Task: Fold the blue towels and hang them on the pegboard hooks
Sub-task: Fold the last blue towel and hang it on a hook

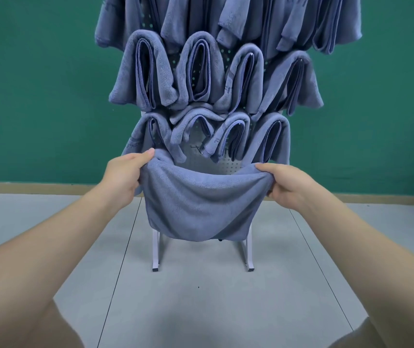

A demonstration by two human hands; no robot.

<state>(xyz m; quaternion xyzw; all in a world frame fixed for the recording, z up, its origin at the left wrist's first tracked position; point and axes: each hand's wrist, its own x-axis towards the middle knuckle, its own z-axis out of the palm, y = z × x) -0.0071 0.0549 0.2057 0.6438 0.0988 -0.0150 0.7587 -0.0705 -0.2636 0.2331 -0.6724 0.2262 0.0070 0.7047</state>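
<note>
Head view: your only camera, looking forward and down past both forearms.
Towel in hand: the blue towel [195,204] hangs between your two hands, stretched at its top edge and sagging in a curve in the middle, just in front of the lower part of the pegboard [222,167].
Left hand: your left hand [123,175] is closed on the towel's upper left corner, thumb on top, cloth bunched under the fingers.
Right hand: your right hand [288,183] is clenched on the upper right corner (the fingers curl under the fabric, so their tips are hidden).
Hung towels: folded towels [200,71] drape over hooks in rows above your hands, the lowest row just above the held towel's top edge.
Hidden: the held towel covers the board's bottom and the tops of the white stand legs [156,252]; most hooks are buried under cloth.
Cut off: the top row of towels runs out of frame (so does the pegboard's upper edge).
Hard to tell: how many layers the held towel has.
</note>
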